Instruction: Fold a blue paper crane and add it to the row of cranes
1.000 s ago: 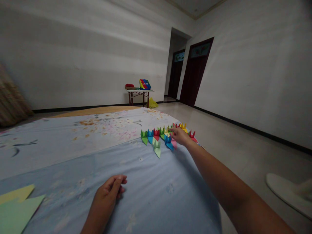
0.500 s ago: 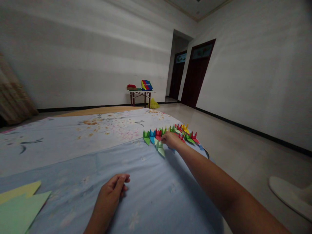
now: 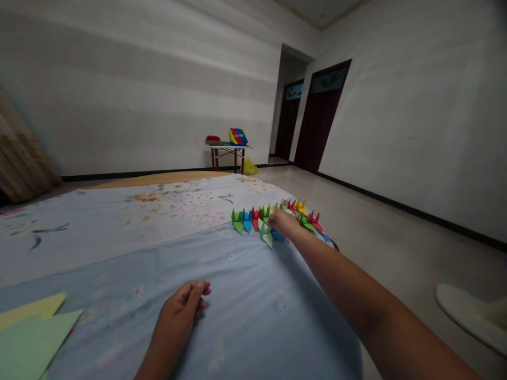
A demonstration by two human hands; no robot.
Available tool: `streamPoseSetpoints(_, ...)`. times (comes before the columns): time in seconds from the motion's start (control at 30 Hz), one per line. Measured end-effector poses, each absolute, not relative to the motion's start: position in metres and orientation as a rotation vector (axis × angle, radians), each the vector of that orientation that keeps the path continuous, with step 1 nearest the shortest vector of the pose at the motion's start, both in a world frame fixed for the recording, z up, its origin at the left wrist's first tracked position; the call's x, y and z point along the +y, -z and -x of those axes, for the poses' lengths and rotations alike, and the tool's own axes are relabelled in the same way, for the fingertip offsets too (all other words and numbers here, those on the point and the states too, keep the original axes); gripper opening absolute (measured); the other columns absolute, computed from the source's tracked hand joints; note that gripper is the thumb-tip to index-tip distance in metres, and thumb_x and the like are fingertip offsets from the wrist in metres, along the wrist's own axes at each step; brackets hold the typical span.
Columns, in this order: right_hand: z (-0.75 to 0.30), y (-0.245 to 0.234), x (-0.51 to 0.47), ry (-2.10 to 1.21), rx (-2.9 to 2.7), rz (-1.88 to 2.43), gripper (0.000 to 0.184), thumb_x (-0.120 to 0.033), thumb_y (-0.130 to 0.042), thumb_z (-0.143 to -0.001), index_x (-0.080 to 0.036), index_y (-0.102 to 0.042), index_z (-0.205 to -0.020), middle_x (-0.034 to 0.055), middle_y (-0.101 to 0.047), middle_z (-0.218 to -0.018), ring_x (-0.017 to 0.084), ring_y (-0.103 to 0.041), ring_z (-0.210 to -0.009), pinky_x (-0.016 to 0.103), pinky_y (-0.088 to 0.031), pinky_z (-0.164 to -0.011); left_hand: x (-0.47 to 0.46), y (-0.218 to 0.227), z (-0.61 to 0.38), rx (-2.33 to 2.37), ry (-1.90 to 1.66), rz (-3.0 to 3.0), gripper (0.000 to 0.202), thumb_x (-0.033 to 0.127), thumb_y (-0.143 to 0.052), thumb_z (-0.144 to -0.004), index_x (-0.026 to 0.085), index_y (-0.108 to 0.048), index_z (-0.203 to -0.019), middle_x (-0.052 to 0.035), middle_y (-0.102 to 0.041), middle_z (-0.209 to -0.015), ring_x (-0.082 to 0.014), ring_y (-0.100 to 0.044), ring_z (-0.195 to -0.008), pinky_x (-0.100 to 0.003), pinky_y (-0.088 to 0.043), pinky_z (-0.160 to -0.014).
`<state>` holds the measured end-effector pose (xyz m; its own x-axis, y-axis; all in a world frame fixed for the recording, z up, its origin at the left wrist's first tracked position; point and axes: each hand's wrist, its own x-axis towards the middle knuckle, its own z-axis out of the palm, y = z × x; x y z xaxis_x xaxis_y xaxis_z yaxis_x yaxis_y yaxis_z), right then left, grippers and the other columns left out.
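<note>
My right hand [image 3: 283, 222] reaches across the table with its fingers pinched on a pale green paper crane [image 3: 266, 235]. Beside it a blue paper crane [image 3: 279, 236] is partly covered by the hand. To the left of these sit a red paper crane [image 3: 255, 218], another blue crane [image 3: 246, 220] and a bright green crane [image 3: 237, 221], side by side. Several more folded cranes in green, red and yellow lie behind and to the right, some hidden by my hand. My left hand [image 3: 185, 306] rests on the light blue cloth, fingers curled in, with nothing visible in them.
Yellow paper [image 3: 37, 310] and light green paper [image 3: 35, 343] lie at the lower left. The floral tablecloth [image 3: 99, 216] covers the table up to its curved right edge. Beyond are a small side table [image 3: 227, 147] with a colourful box [image 3: 238, 137], and a white round base [image 3: 467, 316] on the floor.
My right hand has shifted slightly right with the pale green crane, bringing it closer to the blue crane at its right. My left hand has stayed nearly still.
</note>
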<state>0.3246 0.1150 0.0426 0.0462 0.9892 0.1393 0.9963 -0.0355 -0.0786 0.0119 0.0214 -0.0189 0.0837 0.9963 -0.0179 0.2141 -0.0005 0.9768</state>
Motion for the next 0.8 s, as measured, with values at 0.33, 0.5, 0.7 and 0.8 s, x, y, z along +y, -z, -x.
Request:
streamPoseSetpoints(0.33, -0.322, -0.042, 0.113, 0.077, -2.048, 2.191, 0.017, -0.019, -0.056, -0.077, -0.021, -0.071, -0.087, 0.0092, -0.063, -0.101, 0.019, -0.061, -0.087, 0.024, -0.042, -0.068, 0.020, 0.014, -0.013, 1.321, -1.021, -1.414, 0.052, 0.065, -0.054, -0.066, 0.015, -0.065, -0.077, -0.0051, -0.067, -0.070, -0.0149, -0.054, -0.052, -0.026, -0.043, -0.050)
streamPoseSetpoints(0.5, -0.324, -0.043, 0.110, 0.075, -2.015, 2.132, 0.016, -0.017, -0.061, -0.075, -0.021, -0.070, -0.087, 0.0087, -0.063, -0.097, 0.020, -0.061, -0.085, 0.025, -0.043, -0.070, 0.019, 0.013, -0.014, 1.315, -1.046, -1.405, 0.054, 0.067, -0.055, -0.063, 0.015, -0.066, -0.077, -0.0053, -0.067, -0.069, -0.0145, -0.054, -0.050, -0.026, -0.044, -0.048)
streamPoseSetpoints(0.7, -0.310, -0.058, 0.081, 0.130, -1.923, 1.919, 0.027, -0.019, -0.051, -0.085, -0.021, -0.061, -0.110, 0.0069, -0.058, -0.102, 0.014, -0.057, -0.091, 0.024, -0.042, -0.080, 0.020, 0.011, -0.014, 1.332, -1.055, -1.412, 0.055, 0.068, -0.055, -0.062, 0.015, -0.067, -0.074, -0.0063, -0.068, -0.070, -0.0152, -0.055, -0.050, -0.027, -0.045, -0.047)
streamPoseSetpoints(0.8, -0.277, -0.051, 0.056, 0.054, -1.846, 1.510, 0.020, -0.016, -0.050, -0.086, -0.017, -0.065, -0.098, 0.0055, -0.059, -0.089, 0.013, -0.055, -0.086, 0.023, -0.042, -0.080, 0.020, 0.009, -0.015, 1.336, -1.058, -1.424, 0.056, 0.069, -0.055, -0.060, 0.016, -0.067, -0.073, -0.0064, -0.068, -0.070, -0.0158, -0.055, -0.049, -0.027, -0.046, -0.047)
